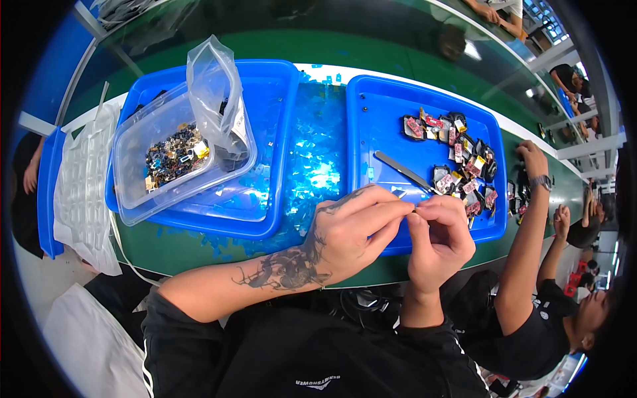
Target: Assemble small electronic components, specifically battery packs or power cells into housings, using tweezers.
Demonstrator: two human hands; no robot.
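Above the near side of the right tray [354, 142], my left hand [358, 224] and right hand [440, 237] together pinch a tiny part [415, 207] — mostly hidden. I judge it light, perhaps fragile — best held gently by its edges.

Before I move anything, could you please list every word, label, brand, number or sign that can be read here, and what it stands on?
Wearer's black shirt: white lettering by a white mark, upside down; I leave its wording out.
Co-worker's black shirt: small pale emblem, too small to read.
Pinkish-red pieces in the right blue tray: any print is too small to read.
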